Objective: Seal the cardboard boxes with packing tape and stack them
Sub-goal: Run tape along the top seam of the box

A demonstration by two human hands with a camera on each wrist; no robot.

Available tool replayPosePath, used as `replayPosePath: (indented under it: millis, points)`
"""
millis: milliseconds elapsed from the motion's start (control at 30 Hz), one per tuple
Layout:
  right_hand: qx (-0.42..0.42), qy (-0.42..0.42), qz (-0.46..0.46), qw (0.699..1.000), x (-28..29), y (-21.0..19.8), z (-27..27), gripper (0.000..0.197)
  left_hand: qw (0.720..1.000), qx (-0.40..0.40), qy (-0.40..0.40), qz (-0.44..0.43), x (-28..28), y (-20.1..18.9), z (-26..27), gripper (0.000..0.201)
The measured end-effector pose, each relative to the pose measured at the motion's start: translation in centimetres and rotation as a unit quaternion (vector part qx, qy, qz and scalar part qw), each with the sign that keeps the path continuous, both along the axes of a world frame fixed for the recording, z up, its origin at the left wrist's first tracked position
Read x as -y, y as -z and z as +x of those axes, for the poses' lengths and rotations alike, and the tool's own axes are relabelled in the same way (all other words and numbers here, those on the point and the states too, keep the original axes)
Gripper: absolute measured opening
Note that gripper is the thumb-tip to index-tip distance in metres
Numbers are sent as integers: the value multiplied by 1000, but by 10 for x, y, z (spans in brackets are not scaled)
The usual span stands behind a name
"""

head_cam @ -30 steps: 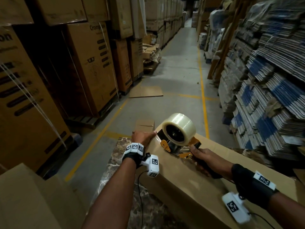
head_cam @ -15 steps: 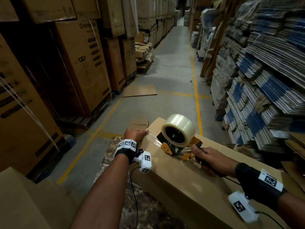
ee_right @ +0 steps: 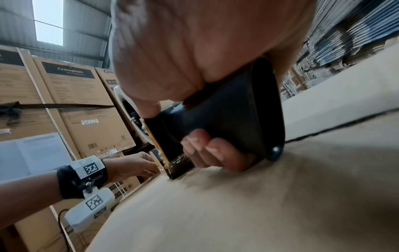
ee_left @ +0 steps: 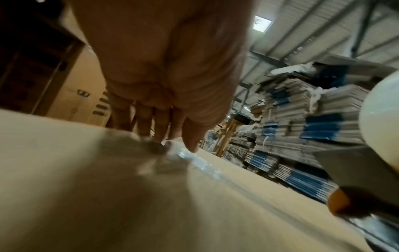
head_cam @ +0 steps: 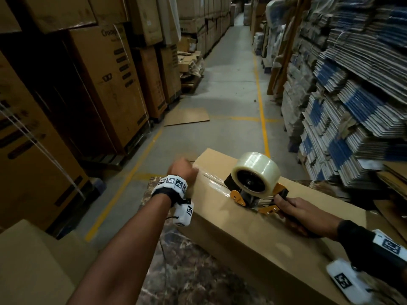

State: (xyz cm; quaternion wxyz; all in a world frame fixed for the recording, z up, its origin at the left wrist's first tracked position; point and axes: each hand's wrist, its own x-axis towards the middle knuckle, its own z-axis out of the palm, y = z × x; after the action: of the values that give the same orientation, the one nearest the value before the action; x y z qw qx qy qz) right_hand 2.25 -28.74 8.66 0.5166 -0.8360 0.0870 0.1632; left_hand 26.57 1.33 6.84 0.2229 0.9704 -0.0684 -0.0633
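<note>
A long brown cardboard box (head_cam: 253, 230) lies on a marble-patterned table. My left hand (head_cam: 184, 170) sits at the box's far left end, where its fingers (ee_left: 151, 122) press the end of the clear tape (ee_left: 194, 160) onto the cardboard (ee_left: 108, 196). My right hand (head_cam: 295, 213) grips the black handle (ee_right: 226, 116) of the orange tape dispenser (head_cam: 255, 179), which rests on the box top (ee_right: 237, 213). A stretch of clear tape (head_cam: 212, 181) runs from the left hand to the dispenser. The big clear roll (ee_left: 384, 127) sits on top.
The marble table top (head_cam: 198, 274) shows in front of the box. Tall printed cartons (head_cam: 110, 84) line the left; stacks of flattened cartons (head_cam: 352, 106) fill the right. A cardboard sheet (head_cam: 187, 116) lies on the aisle floor. Another brown box (head_cam: 33, 265) stands at lower left.
My right hand has drawn the dispenser along the box top away from the left hand, so more tape lies between them. The left hand has stayed at the box's end.
</note>
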Motion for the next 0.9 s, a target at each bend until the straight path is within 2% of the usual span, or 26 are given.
replayPosePath:
  millis: [67,133,200,267,433,767,900]
  points:
    - [-4,4,6,1000,0,-1,0,77,996,2,79,48,6,-3,-10,31]
    - [-4,4,6,1000,0,-2,-1,76,980,-13,153,127,9,1,-20,46]
    - [-6,6,9,1000,0,-4,-3,74,966,-16,197,163,7,8,-27,58]
    - [-7,7,16,1000,0,-6,-4,69,960,10,219,172,4,18,-35,61]
    - [-7,12,21,1000,-1,-12,-5,65,956,75,235,156,4,37,-53,59]
    - [25,7,11,1000,-6,-40,-6,72,963,75,219,135,0,31,-60,62]
    - [29,1,-19,999,-1,-37,-3,74,959,78,226,152,-1,32,-58,65]
